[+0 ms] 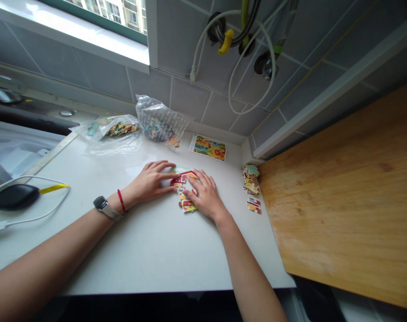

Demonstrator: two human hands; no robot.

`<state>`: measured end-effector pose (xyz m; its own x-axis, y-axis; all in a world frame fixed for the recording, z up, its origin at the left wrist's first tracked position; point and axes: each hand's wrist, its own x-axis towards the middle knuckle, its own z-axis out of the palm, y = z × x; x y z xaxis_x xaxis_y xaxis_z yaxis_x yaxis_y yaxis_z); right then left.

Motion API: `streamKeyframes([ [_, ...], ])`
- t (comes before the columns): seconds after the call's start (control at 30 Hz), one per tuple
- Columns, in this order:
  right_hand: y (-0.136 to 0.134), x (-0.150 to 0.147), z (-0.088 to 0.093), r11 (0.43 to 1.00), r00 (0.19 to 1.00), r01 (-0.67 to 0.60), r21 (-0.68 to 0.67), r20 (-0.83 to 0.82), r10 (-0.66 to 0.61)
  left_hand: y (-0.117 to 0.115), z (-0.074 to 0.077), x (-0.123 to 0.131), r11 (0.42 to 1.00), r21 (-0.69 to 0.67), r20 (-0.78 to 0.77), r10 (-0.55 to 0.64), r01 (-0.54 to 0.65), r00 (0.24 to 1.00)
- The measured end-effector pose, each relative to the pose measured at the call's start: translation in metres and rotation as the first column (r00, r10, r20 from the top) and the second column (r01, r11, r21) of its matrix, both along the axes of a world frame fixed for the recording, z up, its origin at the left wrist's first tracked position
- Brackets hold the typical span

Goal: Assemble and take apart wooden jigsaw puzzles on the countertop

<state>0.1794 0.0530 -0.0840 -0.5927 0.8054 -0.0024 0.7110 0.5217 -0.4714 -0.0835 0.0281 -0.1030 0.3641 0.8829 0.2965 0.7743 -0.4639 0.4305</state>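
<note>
left hand (150, 182) and right hand (203, 194) lie spread flat, fingertips pressing jigsaw pieces (185, 190) between them on the counter (156, 250). more pieces (250, 180) stack at three o'clock, a picture card (208, 147) lies at twelve, plastic bags (159, 120) sit at eleven.

You're looking out from a camera on your own head, and it's tipped forward and down, right over your forearms! There's your left hand (149, 181) and right hand (203, 194), close in at mid-frame, with the white countertop (156, 250) below them. The wide view reaches up to the tiled wall (190, 103) and window (106, 11), with the wooden board (344, 192) along the right!
</note>
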Motion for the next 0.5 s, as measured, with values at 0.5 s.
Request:
streamKeyframes([
  [0.5, 0.002, 0.005, -0.002, 1.000, 0.996, 0.010, -0.019, -0.087, -0.012, -0.011, 0.008, 0.024, 0.989, 0.145, -0.076, 0.023, -0.012, 0.997],
])
